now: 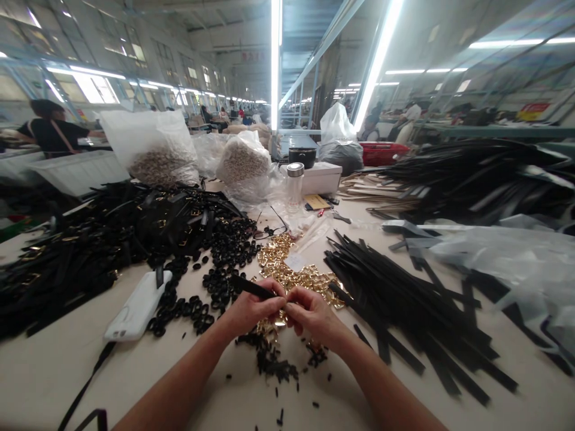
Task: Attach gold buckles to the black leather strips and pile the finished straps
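Observation:
A black strap (252, 288) is pinched in my left hand (253, 307), its free end pointing up and to the left. My right hand (313, 310) meets the left at the fingertips, fingers closed near the strap's other end. What the right fingers grip is hidden between them. Just behind both hands lies a heap of gold buckles (287, 263). Black strap loops (222, 269) are piled to the left of the buckles. Below my hands are small black scraps (278, 362). Long black straps (399, 305) lie in a bundle to the right.
Finished-looking buckled straps (166, 224) are heaped at left, beside a white power bank (138, 306) with a cord. Glasses (272, 230), a glass bottle (295, 185), a white box (323, 176) and filled plastic bags (245, 158) stand farther back. Plastic sheeting (507, 251) lies at right.

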`<state>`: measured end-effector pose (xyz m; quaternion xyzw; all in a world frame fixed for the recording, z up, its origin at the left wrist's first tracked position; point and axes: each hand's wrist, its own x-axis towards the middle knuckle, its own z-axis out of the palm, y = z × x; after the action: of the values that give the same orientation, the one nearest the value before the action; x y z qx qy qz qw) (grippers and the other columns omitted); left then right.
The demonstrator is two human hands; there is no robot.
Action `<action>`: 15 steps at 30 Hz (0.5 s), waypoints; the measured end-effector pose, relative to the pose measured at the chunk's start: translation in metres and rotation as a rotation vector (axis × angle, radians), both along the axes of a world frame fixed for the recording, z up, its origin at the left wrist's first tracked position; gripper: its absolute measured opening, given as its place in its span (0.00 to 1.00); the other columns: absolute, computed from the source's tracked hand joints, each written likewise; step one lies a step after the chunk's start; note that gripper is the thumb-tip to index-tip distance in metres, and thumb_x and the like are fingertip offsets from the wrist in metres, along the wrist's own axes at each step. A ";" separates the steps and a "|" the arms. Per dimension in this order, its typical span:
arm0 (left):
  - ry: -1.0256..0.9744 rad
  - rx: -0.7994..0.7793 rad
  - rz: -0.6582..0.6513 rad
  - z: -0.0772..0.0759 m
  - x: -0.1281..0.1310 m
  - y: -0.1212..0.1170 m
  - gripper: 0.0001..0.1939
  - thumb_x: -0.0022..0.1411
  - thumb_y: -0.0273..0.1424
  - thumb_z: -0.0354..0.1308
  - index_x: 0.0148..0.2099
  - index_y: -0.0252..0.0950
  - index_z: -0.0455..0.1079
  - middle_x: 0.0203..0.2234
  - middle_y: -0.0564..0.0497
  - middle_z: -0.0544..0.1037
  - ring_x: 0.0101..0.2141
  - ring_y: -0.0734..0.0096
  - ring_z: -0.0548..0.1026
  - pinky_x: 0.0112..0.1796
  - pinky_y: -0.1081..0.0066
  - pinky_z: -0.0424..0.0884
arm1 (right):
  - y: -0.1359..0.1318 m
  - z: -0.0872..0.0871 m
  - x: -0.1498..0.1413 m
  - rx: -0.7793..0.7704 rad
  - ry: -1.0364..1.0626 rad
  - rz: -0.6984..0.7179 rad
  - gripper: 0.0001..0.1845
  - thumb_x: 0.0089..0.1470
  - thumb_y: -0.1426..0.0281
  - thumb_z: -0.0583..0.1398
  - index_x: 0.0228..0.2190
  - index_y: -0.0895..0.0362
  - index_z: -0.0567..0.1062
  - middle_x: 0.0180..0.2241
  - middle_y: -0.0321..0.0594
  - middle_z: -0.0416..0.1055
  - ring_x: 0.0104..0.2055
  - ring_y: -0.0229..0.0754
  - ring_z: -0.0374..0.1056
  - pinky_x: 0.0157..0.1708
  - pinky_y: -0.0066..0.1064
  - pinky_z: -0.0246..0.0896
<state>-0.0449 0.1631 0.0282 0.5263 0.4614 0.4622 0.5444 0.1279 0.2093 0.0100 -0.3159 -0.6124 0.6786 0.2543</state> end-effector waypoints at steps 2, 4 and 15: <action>-0.010 0.005 0.034 0.000 0.001 0.000 0.12 0.56 0.38 0.63 0.34 0.34 0.72 0.22 0.53 0.72 0.23 0.74 0.71 0.25 0.75 0.66 | 0.001 -0.001 0.000 -0.005 0.018 -0.033 0.17 0.49 0.57 0.63 0.28 0.57 0.68 0.20 0.30 0.68 0.18 0.30 0.60 0.16 0.22 0.55; -0.029 -0.018 0.097 0.000 0.002 0.001 0.13 0.55 0.38 0.64 0.36 0.34 0.73 0.24 0.52 0.74 0.25 0.72 0.73 0.27 0.73 0.69 | 0.002 -0.002 0.000 -0.002 0.041 -0.073 0.16 0.48 0.58 0.63 0.27 0.56 0.67 0.18 0.27 0.65 0.17 0.30 0.58 0.15 0.21 0.52; -0.251 -0.165 0.262 -0.015 0.003 0.006 0.15 0.47 0.36 0.71 0.30 0.31 0.72 0.21 0.54 0.73 0.23 0.78 0.70 0.26 0.78 0.65 | 0.004 -0.004 0.003 0.312 -0.150 -0.201 0.07 0.50 0.66 0.59 0.25 0.55 0.65 0.17 0.27 0.61 0.17 0.31 0.55 0.16 0.23 0.49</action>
<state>-0.0418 0.1689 0.0130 0.3537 0.4908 0.5517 0.5741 0.1306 0.2133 0.0059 -0.3817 -0.6927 0.5212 0.3206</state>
